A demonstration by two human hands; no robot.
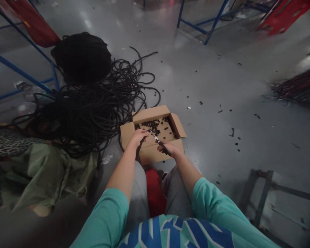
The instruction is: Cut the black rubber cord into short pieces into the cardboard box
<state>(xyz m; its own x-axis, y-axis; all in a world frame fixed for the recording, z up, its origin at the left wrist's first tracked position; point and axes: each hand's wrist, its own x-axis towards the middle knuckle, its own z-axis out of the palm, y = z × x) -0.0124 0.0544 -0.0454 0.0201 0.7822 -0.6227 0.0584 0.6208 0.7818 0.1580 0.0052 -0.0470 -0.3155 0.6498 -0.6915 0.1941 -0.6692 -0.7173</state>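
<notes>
Over the near left part of an open cardboard box (155,153), my left hand (138,136) is closed on a black cord (142,140), whose end pokes out past the fingertips. My right hand (169,149) grips a pair of scissors (158,141) by dark handles. Their metal blades point up and left, right beside the cord's end; whether they touch it is too small to tell. Short black cut pieces (155,128) lie scattered on the bottom of the box, most of them toward its left and middle.
Left of the box spreads a tangled heap of black cord (93,106), with a large black bundle (82,57) behind it. Blue metal frames (206,32) stand at the back. Green cloth (51,172) lies at left, a grey metal frame (263,196) at right. Black scraps (232,132) dot the floor.
</notes>
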